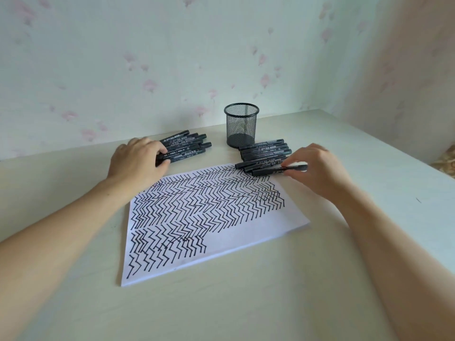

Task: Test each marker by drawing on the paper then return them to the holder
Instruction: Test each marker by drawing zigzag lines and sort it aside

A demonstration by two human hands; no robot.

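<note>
Your left hand [138, 157] lies at ten o'clock from the paper [248, 232], fingers curled over the near end of the left marker pile [187, 148], gripping the nearest marker there. Your right hand [317, 168], at two o'clock, pinches the closest marker [268, 172] of the right marker pile [264, 152] between thumb and fingertips; that marker lies across the paper's far corner. The mesh holder [241, 125] stands upright at twelve o'clock on the desk [246, 303], between the piles, no markers showing in it. Black zigzag lines cover most of the paper.
</note>
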